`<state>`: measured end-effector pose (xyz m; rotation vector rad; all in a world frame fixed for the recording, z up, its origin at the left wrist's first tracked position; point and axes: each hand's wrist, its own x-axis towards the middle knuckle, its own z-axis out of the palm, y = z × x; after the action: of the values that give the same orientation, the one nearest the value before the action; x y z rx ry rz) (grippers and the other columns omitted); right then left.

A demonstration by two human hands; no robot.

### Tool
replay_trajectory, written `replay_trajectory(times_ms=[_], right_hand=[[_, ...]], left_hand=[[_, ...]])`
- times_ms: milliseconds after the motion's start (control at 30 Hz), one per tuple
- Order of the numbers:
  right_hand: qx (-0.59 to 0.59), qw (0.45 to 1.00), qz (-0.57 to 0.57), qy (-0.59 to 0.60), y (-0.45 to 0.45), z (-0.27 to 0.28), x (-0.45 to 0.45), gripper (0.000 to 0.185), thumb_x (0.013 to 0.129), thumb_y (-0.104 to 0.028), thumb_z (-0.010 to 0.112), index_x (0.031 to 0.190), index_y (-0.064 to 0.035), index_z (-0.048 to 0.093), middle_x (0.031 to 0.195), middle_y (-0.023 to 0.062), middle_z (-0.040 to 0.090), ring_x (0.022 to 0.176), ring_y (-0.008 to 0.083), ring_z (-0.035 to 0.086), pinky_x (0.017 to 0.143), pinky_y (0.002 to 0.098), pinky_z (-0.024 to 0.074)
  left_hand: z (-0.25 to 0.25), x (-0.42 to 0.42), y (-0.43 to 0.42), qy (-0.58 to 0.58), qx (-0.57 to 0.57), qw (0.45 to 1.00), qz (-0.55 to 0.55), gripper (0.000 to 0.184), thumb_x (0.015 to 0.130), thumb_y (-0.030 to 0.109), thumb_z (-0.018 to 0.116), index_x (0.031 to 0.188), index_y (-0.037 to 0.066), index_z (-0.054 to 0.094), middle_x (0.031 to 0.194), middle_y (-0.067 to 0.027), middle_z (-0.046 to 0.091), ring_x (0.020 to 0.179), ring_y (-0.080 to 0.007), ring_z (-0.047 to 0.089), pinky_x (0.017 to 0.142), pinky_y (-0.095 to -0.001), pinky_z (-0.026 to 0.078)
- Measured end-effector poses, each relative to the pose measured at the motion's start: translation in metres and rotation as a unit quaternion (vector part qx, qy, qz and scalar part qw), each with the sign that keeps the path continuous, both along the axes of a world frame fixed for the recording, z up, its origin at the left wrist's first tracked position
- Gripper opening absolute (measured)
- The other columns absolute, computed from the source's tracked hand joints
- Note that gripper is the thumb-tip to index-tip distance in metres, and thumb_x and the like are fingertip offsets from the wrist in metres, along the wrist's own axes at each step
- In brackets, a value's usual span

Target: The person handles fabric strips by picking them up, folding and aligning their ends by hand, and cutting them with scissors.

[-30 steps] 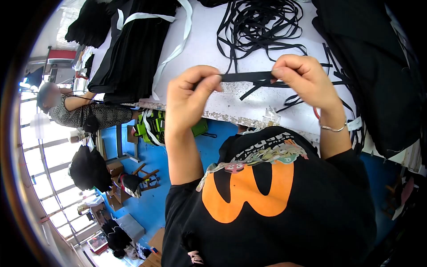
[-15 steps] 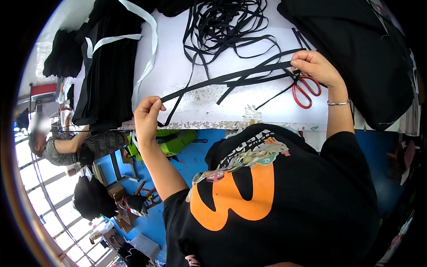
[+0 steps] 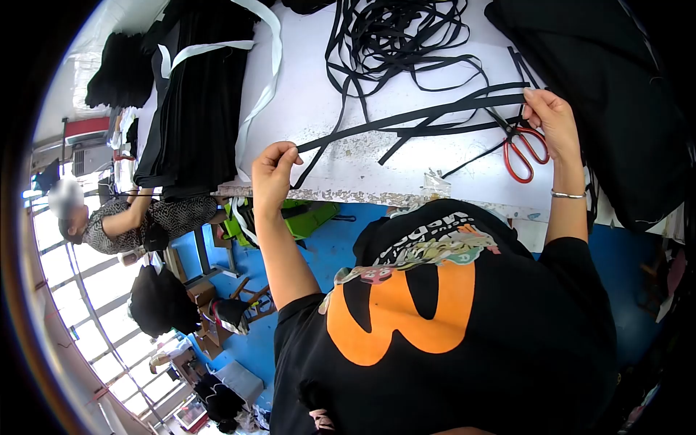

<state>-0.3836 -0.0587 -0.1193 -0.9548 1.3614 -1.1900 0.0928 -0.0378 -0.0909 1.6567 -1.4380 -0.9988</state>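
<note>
Your left hand pinches one end of a black strip between thumb and fingertips, close to the table's front edge. Your right hand grips the opposite end the same way, farther in from that edge and toward the table's right side. The strip runs nearly straight between your hands, slanting above loose strips on the table; you cannot tell whether it touches them.

Just beside your right palm are the scissors, red handles toward the front edge, blades pointing away from you. Whether they touch your hand is unclear. A bangle circles your right wrist.

Farther back, beyond the strip, sits a black tangle. Dark cloth covers the table's right side. A black stack fills the left, with a white band across it and trailing toward the front edge. Past the left end is another person.
</note>
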Motion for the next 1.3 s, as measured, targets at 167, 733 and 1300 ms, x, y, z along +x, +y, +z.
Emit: replay_trajectory(times_ms=[167,733,1300], right_hand=[[0.026,0.998,-0.039,0.030,-0.002,-0.003,-0.001,0.024,0.090,-0.023,0.064,0.072,-0.0077,0.062,0.062,-0.0024,0.055,0.053,0.0026,0.041,0.049,0.0180,0.0317],[-0.009,0.989,-0.078,0.123,-0.004,-0.004,0.001,0.018,0.086,-0.020,0.067,0.083,-0.0022,0.067,0.066,-0.0026,0.059,0.055,0.0012,0.040,0.051,0.0176,0.0324],[-0.031,0.824,0.039,0.564,0.090,-0.064,-0.015,0.034,0.071,-0.004,0.064,0.104,0.0024,0.056,0.097,0.0206,0.059,0.092,0.0367,0.057,0.080,0.0419,0.0456]], left_hand=[[0.003,-0.004,0.001,-0.030,0.023,0.999,0.013,0.008,0.089,0.005,0.060,0.089,-0.001,0.065,0.073,-0.0003,0.061,0.068,-0.0055,0.050,0.063,-0.0198,0.036],[0.018,0.002,0.008,-0.132,0.009,0.991,-0.015,0.013,0.087,0.009,0.058,0.086,-0.002,0.065,0.066,-0.0006,0.059,0.061,-0.0067,0.047,0.056,-0.0231,0.035],[0.032,-0.010,0.017,-0.138,0.020,0.989,-0.041,0.011,0.087,0.009,0.059,0.085,0.000,0.065,0.065,0.0008,0.059,0.060,-0.0056,0.044,0.055,-0.0231,0.034]])
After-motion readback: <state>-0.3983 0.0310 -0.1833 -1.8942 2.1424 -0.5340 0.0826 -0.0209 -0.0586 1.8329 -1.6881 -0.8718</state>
